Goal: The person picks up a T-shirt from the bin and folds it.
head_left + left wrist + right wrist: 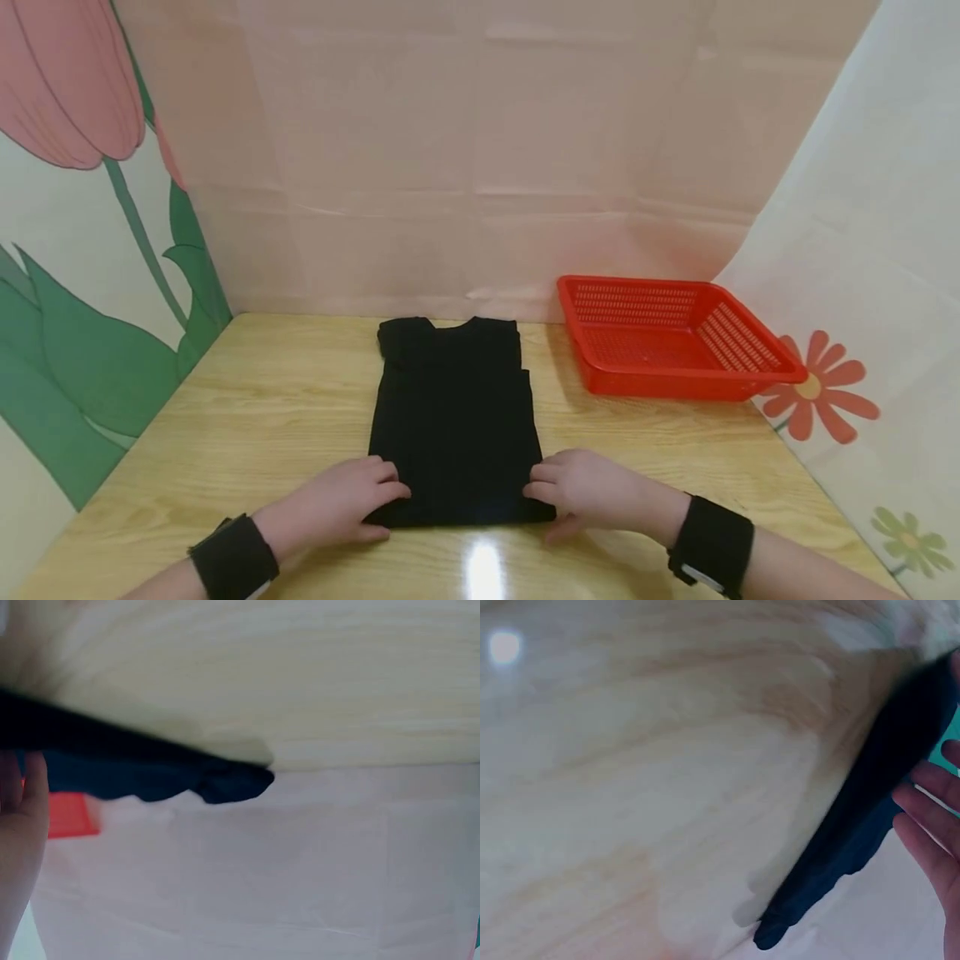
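Observation:
A black short-sleeved T-shirt lies folded into a narrow stack on the table, its neckline toward the back wall. Over its near left corner rests my left hand, fingertips on the cloth and thumb apart from them at the hem. At the near right corner, the fingers of my right hand touch the cloth, with the thumb lower on the table side. The right wrist view shows these fingers loosely extended along the shirt's dark side. In the left wrist view only part of the left hand appears beside the shirt.
A red plastic basket with slotted sides stands at the back right of the wooden table. A pinkish sheet hangs behind the table. Flower-patterned sheets border both sides.

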### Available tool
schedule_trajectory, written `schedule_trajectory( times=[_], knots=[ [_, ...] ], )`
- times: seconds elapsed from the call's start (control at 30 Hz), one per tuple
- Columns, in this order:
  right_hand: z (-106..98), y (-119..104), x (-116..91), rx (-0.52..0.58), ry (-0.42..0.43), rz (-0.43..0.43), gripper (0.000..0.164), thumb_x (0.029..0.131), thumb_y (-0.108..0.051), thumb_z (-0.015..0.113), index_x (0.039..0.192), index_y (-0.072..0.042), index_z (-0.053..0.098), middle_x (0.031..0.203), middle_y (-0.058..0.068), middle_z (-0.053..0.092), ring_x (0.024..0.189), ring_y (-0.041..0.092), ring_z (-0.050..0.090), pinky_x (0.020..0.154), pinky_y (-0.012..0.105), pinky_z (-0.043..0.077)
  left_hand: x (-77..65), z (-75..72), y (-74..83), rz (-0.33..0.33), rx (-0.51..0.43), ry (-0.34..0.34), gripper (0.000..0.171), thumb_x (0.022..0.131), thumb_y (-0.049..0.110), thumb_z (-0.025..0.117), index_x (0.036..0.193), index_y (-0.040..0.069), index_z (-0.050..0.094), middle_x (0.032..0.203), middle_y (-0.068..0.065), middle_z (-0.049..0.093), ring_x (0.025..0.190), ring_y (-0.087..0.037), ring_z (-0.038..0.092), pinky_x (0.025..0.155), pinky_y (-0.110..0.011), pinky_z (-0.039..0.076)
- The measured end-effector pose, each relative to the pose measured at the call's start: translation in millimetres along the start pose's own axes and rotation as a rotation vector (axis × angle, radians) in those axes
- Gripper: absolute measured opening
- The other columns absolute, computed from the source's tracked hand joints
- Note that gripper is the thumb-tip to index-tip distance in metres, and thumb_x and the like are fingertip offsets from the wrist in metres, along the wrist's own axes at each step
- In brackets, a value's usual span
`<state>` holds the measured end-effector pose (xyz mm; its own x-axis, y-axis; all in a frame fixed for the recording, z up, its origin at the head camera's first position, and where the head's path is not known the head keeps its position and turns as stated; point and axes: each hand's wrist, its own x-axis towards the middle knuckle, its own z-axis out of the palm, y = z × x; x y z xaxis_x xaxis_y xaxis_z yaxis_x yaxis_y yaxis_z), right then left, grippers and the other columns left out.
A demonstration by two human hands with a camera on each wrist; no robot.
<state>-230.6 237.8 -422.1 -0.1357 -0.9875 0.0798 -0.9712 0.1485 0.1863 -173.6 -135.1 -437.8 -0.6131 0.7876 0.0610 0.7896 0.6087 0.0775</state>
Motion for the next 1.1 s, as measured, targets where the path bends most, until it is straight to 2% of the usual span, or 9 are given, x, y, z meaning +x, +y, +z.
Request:
schedule_trajectory(
  times=[0.13,0.3,0.43,0.53,0.63,0.77,0.9,0.97,1.1],
  knots=[
    [10,-1,-6,-0.034,0.027,-0.033,0.031,0.083,-0.04,0.077,0.1,-0.017,0.067,0.086,-0.008,0.057,0.073,0.006,0.052,0.067,0.019,0.047,-6.5,7.5,-0.2,-0.051,-0.003,-0.003,0.046,0.085,0.031,0.077,0.124,0.012,0.062,0.107,0.004,0.059,0.096,-0.01,0.056,0.085,-0.03,0.051],
    [17,-4,-10,-0.054,0.041,-0.036,0.029,0.079,-0.027,0.082,0.102,-0.016,0.067,0.091,-0.005,0.06,0.079,0.009,0.057,0.072,0.023,0.051,-16.0,9.5,1.4,-0.069,0.063,0.037,0.044,0.081,0.023,0.079,0.119,0.006,0.064,0.107,-0.001,0.06,0.098,-0.015,0.058,0.085,-0.032,0.051],
    [16,-8,-11,0.017,0.039,0.05,0.027,0.08,-0.019,0.079,0.104,-0.014,0.068,0.095,-0.005,0.064,0.084,0.008,0.061,0.077,0.025,0.052,-23.1,11.3,-0.4,-0.023,0.162,0.125,0.039,0.075,0.019,0.082,0.109,0.004,0.068,0.102,-0.004,0.062,0.094,-0.018,0.06,0.081,-0.032,0.052],
    [14,-9,-11,0.074,0.109,0.122,0.025,0.079,-0.012,0.078,0.102,-0.012,0.069,0.094,-0.005,0.066,0.082,0.007,0.062,0.075,0.025,0.053,-25.3,12.9,-0.8,-0.016,0.189,0.251,0.03,0.072,0.01,0.08,0.1,0.003,0.07,0.096,-0.004,0.065,0.089,-0.018,0.063,0.077,-0.033,0.054],
    [9,-7,-9,0.076,0.247,0.154,0.025,0.074,-0.006,0.078,0.098,-0.01,0.069,0.09,-0.005,0.066,0.077,0.007,0.062,0.069,0.025,0.054,-24.5,11.5,-0.5,-0.097,0.128,0.393,0.023,0.071,0.003,0.075,0.093,0.006,0.069,0.093,-0.002,0.066,0.087,-0.017,0.065,0.076,-0.033,0.055],
    [2,-2,-6,0.045,0.428,0.179,0.026,0.071,-0.001,0.074,0.095,-0.008,0.068,0.085,-0.003,0.065,0.07,0.009,0.062,0.063,0.024,0.053,-20.2,-1.4,3.0,-0.238,-0.039,0.545,0.022,0.076,-0.001,0.073,0.094,0.011,0.067,0.095,0.002,0.067,0.089,-0.013,0.065,0.076,-0.033,0.055],
    [-7,3,-6,0.01,0.575,0.243,0.013,0.087,-0.009,0.058,0.096,-0.006,0.067,0.084,-0.001,0.065,0.068,0.011,0.061,0.061,0.026,0.054,-15.3,-20.0,8.2,-0.387,-0.21,0.619,0.027,0.081,-0.004,0.072,0.101,0.013,0.068,0.101,0.004,0.067,0.096,-0.014,0.065,0.08,-0.036,0.054],
    [-11,6,-5,-0.015,0.655,0.278,0.02,0.094,-0.015,0.05,0.096,-0.005,0.067,0.084,0.001,0.065,0.069,0.013,0.062,0.062,0.028,0.055,-13.0,-28.2,10.1,-0.465,-0.283,0.651,0.027,0.084,-0.004,0.071,0.104,0.014,0.069,0.105,0.002,0.068,0.101,-0.017,0.064,0.084,-0.039,0.053],
    [-20,9,-3,0.002,0.819,0.353,0.022,0.094,-0.016,0.049,0.094,-0.003,0.067,0.086,0.002,0.066,0.072,0.015,0.062,0.068,0.025,0.054,-8.1,-42.4,12.1,-0.495,-0.38,0.779,0.027,0.086,-0.006,0.069,0.107,0.01,0.071,0.107,0.0,0.069,0.103,-0.019,0.064,0.086,-0.041,0.052]
  ],
)
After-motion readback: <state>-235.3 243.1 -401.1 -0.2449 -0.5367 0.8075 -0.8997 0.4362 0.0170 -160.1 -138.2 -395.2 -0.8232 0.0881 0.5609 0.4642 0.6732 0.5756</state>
